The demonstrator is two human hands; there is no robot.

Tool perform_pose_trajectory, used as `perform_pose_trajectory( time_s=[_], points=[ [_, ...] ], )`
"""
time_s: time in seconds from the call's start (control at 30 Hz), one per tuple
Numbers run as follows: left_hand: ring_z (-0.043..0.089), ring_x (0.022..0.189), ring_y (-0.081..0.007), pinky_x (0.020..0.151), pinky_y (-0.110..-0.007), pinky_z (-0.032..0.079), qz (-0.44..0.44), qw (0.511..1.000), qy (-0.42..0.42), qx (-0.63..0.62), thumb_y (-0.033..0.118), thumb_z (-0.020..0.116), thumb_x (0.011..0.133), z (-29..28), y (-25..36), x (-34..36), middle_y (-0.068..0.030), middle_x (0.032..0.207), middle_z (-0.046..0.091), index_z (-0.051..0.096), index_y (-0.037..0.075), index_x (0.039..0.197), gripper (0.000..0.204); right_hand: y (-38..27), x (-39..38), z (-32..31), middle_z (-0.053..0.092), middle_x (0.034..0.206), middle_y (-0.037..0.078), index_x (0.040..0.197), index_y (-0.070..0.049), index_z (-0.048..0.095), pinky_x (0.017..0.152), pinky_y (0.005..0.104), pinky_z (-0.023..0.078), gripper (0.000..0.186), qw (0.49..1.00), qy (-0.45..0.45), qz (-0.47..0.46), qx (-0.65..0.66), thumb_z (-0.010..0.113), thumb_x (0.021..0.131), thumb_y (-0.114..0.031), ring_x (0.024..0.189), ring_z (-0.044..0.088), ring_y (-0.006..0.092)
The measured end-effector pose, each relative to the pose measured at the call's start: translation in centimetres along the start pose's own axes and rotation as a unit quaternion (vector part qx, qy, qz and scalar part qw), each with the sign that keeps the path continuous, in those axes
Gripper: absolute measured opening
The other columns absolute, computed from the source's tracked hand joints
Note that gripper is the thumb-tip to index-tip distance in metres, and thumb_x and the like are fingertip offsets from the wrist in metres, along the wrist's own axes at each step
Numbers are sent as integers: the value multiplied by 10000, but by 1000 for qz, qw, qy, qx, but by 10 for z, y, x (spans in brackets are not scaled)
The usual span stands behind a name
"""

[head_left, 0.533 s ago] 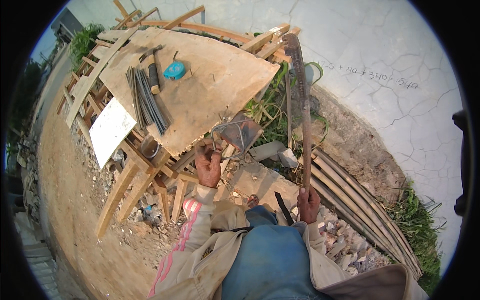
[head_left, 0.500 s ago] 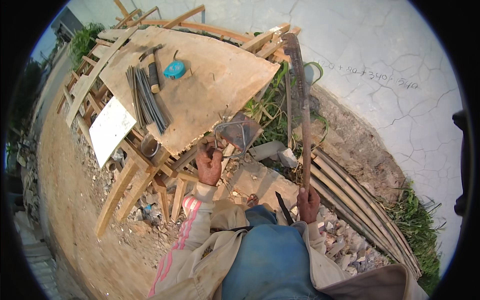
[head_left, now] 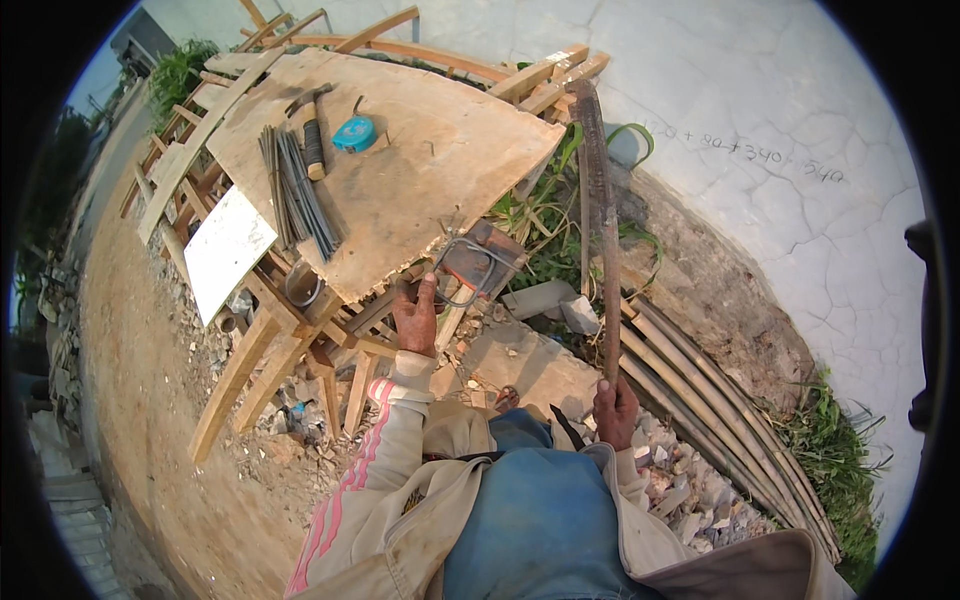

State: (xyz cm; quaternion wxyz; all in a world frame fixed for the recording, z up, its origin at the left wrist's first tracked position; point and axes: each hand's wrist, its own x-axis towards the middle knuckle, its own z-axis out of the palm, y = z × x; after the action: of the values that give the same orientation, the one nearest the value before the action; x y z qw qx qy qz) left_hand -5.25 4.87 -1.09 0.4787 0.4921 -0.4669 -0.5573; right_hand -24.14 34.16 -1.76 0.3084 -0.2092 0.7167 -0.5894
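Note:
My left hand is at the near edge of the worn plywood board, fingers slightly apart, just beside a bent steel loop; I see nothing clearly held in it. The loop lies over a dark metal plate with an orange patch. My right hand grips a long rusty metal bar with a thicker, notched head, held upright. On the board lie a bundle of steel rods, a hammer and a teal tape measure.
Timber offcuts and frames surround the board, beside a white panel and a dirt path. A cracked white wall rises at right. Bamboo poles, rubble and weeds lie along its foot.
My left hand has loosened from around the bent loop and shifted slightly up. The loop now sits a little further right. The bar in my right hand has dipped slightly.

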Motion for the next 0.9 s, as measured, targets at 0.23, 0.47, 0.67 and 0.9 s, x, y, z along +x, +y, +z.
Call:
perform_pose_trajectory(
  time_s=[0.23,0.47,0.67,0.9],
  points=[
    [631,703,-163,620,-316,526,-253,954,-55,-151,557,565,998,13,-10,-16,-67,818,648,599,81,895,489,-11,4,4,454,630,-50,937,-72,572,454,224,325,279,999,-9,-18,40,605,1034,-331,523,408,40],
    [478,577,-106,532,-290,355,-31,986,24,-165,392,619,1022,35,-21,12,-7,618,517,538,109,671,459,-34,-3,23,423,640,-49,909,-82,540,452,225,294,256,997,2,-30,69,600,1033,-298,524,362,34],
    [418,538,-78,498,-280,321,-46,988,21,-144,392,574,1046,34,-18,10,21,587,498,589,77,688,477,-54,-13,31,479,668,-41,863,-67,537,483,224,323,393,998,19,-22,53,627,1003,-424,559,420,39],
    [395,516,-68,479,-284,306,-55,992,-8,-117,404,565,1050,28,-18,13,33,570,473,567,92,685,480,-75,-15,40,473,674,-10,872,-53,514,493,237,331,475,991,0,-129,43,626,980,-501,557,418,69]
  ],
)
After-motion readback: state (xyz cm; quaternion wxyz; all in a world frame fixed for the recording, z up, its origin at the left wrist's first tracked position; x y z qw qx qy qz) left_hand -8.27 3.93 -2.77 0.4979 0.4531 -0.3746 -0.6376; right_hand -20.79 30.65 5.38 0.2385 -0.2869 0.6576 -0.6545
